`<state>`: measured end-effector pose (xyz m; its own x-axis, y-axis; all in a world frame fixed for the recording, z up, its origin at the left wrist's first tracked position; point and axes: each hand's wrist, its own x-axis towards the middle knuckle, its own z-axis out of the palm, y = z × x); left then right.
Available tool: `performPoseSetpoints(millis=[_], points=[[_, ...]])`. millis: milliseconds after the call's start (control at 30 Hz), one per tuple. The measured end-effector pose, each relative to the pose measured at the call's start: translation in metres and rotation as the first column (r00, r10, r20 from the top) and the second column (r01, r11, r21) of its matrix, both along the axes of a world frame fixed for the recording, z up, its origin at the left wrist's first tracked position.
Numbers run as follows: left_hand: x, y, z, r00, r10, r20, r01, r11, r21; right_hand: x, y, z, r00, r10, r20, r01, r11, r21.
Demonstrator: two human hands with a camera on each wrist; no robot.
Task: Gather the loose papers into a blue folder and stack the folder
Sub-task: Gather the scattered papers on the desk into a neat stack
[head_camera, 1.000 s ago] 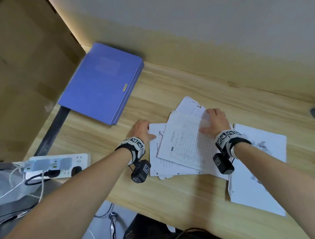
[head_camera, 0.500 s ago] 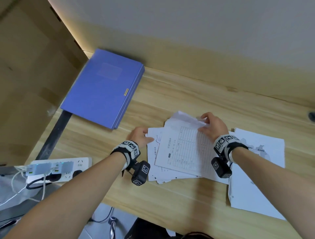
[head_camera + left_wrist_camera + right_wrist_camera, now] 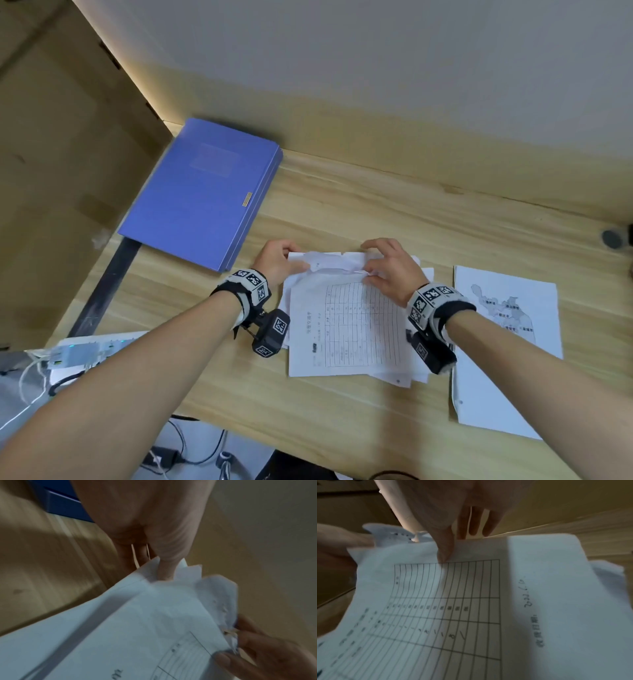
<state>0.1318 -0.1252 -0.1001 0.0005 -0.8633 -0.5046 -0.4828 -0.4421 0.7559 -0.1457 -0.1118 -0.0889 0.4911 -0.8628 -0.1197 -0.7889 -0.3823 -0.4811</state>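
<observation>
A bundle of loose white papers [image 3: 346, 329] with a printed table on top lies on the wooden desk [image 3: 342, 212], its far edge lifted. My left hand [image 3: 277, 260] pinches the far left corner, thumb on top [image 3: 165, 569]. My right hand [image 3: 387, 270] pinches the far right part of the bundle, thumb on the table sheet [image 3: 444, 553]. Another sheet with a map [image 3: 507, 342] lies flat to the right, untouched. Closed blue folders [image 3: 202, 192] are stacked at the desk's far left corner.
A white power strip [image 3: 89, 349] with plugged cables sits at the left front edge of the desk. A cardboard panel [image 3: 51, 171] stands on the left. A small dark round object [image 3: 611, 238] is at the far right by the wall.
Both hands drew the scattered sheets together and squared them. The left hand went from resting beside the papers to pinching their far corner; the far edge is now lifted.
</observation>
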Motion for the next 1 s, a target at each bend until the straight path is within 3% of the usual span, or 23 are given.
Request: performPoseSetpoints(millis=[133, 333, 433, 567, 767, 1000], points=[[-0.01, -0.002, 0.006, 0.998, -0.015, -0.057, 0.014, 1.0, -0.021, 0.013, -0.008, 0.0, 0.997, -0.02, 0.072, 0.016, 0.998, 0.055], [-0.013, -0.006, 0.002, 0.987, 0.076, -0.141, -0.084, 0.995, -0.045, 0.008, 0.001, -0.017, 0.972, -0.199, 0.125, 0.203, 0.979, -0.016], [-0.012, -0.004, 0.003, 0.981, 0.038, -0.188, -0.048, 0.998, -0.051, 0.006, 0.007, -0.019, 0.985, -0.16, 0.062, 0.157, 0.986, 0.049], [-0.007, -0.006, 0.002, 0.978, 0.072, -0.196, -0.085, 0.995, -0.058, 0.003, 0.011, -0.022, 0.975, -0.22, 0.033, 0.222, 0.972, -0.079], [0.001, -0.008, -0.004, 0.984, 0.09, -0.153, -0.102, 0.992, -0.071, 0.003, 0.016, -0.021, 0.971, -0.236, 0.036, 0.239, 0.963, -0.123], [0.003, -0.008, -0.011, 0.983, 0.108, -0.146, -0.113, 0.993, -0.03, 0.008, 0.012, -0.033, 0.97, -0.242, -0.011, 0.241, 0.958, 0.156]])
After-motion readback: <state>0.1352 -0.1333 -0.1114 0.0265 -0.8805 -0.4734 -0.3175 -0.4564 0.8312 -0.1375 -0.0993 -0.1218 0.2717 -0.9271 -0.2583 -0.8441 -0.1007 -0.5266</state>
